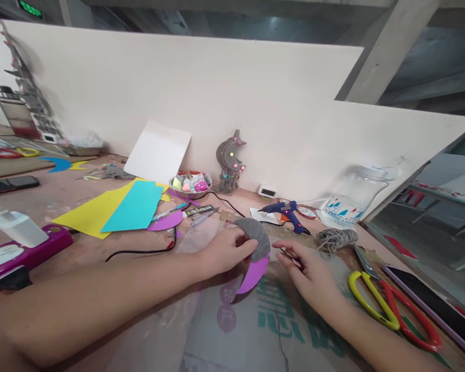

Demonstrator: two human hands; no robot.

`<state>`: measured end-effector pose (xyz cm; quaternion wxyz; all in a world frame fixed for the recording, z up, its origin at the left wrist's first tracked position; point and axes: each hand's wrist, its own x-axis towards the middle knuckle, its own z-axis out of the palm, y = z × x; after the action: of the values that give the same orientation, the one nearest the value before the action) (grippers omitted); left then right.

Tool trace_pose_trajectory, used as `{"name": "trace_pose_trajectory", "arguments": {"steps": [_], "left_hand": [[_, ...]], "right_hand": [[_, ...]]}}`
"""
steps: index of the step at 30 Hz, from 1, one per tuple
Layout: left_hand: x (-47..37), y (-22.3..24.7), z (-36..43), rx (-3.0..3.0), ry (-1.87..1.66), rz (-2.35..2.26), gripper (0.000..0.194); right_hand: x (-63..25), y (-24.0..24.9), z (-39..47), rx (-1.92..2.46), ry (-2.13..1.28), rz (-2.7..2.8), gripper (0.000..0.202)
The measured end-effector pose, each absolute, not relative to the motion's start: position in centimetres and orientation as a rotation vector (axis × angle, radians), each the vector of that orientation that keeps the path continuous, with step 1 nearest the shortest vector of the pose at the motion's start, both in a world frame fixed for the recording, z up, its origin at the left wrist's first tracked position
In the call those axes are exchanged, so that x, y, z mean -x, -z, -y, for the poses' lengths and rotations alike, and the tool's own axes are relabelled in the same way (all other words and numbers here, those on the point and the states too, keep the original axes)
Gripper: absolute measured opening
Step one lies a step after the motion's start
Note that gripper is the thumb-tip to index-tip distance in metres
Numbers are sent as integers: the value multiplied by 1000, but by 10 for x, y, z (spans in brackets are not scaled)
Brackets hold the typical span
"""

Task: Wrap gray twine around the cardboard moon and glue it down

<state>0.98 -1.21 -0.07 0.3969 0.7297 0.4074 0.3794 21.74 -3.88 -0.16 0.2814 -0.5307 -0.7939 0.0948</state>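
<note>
My left hand (pixel 227 250) is closed on a crescent (pixel 259 240) of purple card. Grey yarn covers the crescent's upper part in close turns, while its lower tip (pixel 253 276) is bare purple. Just right of it, my right hand (pixel 300 263) has its fingers curled together in a pinch on what looks like the yarn's thin dark strand; the fingers partly hide it. A length of grey yarn (pixel 281 336) trails over the clear plastic sheet (pixel 217 346) below. A ball of the same yarn (pixel 336 240) lies beyond my right hand.
Scissors (pixel 372 299) and a phone (pixel 437 305) lie at right. A blue glue gun (pixel 287 211), clear jar (pixel 351 199) and bowl of coloured bits (pixel 191 185) stand behind. A decorated moon (pixel 231 157) leans on the white board. Coloured card (pixel 134 206) and a power strip (pixel 31 258) are left.
</note>
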Motion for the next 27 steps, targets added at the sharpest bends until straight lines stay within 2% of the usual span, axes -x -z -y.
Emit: {"name": "trace_pose_trajectory", "arguments": {"steps": [8,14,21,27], "left_hand": [[-8,2,11,-1871,-910,-1008,39],[-9,0,13,-1875,-838,-1031,42],[-9,0,15,-1939,-870,-1038,40],[-10,2,16,-1897,-891,-748,30]], "right_hand": [[-213,1,36,1370,-459,2072,33],[-212,-2,33,1263,-699,2003,25],[-207,-3,36,1384,-632,1854,22],[-198,-3,43,1298,-747,1964,24]]}}
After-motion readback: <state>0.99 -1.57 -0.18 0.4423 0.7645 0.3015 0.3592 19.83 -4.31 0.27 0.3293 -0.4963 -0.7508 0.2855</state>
